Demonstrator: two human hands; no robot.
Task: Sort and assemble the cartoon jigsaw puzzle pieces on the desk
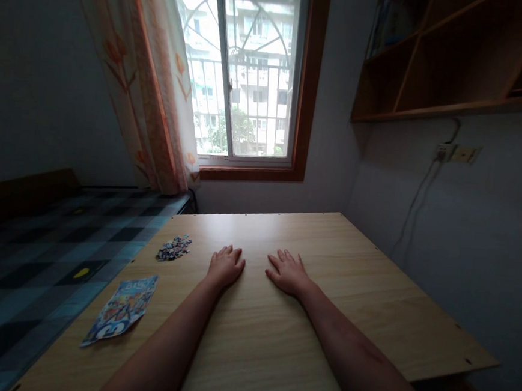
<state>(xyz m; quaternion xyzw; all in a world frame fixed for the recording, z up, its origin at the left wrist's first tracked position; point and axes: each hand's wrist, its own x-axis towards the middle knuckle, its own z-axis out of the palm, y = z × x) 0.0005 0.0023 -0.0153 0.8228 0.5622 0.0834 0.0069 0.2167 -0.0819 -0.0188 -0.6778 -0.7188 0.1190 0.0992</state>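
Both hands lie palm down on the light wooden table (250, 327), apart from each other. My left hand (227, 266) has its fingers loosely spread and holds nothing. To its right, my right hand (287, 272) also rests flat with fingers apart, and nothing is in it. A small heap of jigsaw puzzle pieces (174, 248) sits left of my left hand, not touching it. Nearer to me on the left side lies a colourful printed sheet or packet (122, 310), mostly blue and a little curled at its edges.
Along the table's left side is a bed with a checked cover (52, 263). Beyond the table are a window (252, 74) and a patterned curtain (147, 90). A wooden shelf (461, 60) hangs on the right wall above a socket (465, 154) with a hanging cable.
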